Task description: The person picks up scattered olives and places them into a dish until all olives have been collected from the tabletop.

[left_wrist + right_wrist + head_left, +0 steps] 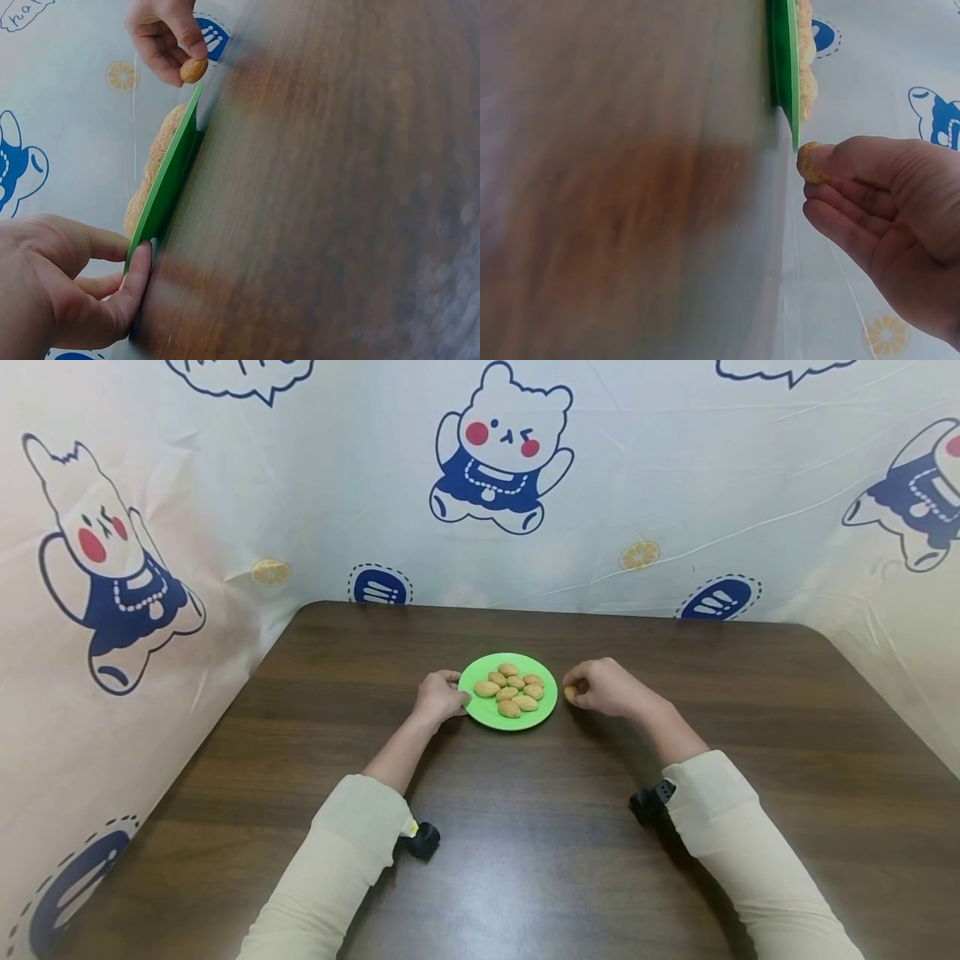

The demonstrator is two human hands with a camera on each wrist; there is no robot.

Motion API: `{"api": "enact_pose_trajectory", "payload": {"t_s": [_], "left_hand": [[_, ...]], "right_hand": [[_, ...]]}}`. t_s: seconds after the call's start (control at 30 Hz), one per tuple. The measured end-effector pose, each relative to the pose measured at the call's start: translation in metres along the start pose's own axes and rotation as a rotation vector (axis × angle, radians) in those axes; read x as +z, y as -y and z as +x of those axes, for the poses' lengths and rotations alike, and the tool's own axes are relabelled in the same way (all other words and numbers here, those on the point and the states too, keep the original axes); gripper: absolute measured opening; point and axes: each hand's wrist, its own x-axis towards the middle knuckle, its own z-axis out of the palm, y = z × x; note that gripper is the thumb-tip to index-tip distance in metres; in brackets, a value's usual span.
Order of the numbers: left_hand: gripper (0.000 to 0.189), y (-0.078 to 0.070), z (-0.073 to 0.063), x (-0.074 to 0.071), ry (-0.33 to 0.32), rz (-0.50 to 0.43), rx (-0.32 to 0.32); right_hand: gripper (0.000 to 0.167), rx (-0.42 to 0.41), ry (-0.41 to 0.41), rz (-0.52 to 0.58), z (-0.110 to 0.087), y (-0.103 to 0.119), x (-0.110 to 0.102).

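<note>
A round green plate (487,716) lies on the table, bearing several tan, oval almonds (507,694) in their shells. At its left rim, my left hand (441,696) pinches the edge; the left wrist view shows the thumb (136,281) and fingers on either side of it. My right hand (606,687) is just beyond the plate's right edge. Between its thumb and fingertips it pinches a single almond (194,70) in its shell. That almond appears beside the rim in the right wrist view, with the remaining fingers (840,221) loosely bent below.
The dark brown wooden table (525,860) reaches back to a pale curtain (315,485) printed with cartoon bears, which also hangs at both sides. Black wrist cameras (424,842) sit at both cream sleeves (330,868).
</note>
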Motion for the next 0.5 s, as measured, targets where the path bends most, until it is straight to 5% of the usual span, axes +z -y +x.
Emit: {"api": "enact_pose_trajectory", "payload": {"t_s": [0.5], "left_hand": [[0.047,0.001,0.003,0.0,-0.005,0.017,-0.012]], "right_hand": [[0.026,-0.03,-0.022,0.023,0.019,0.018,0.002]]}}
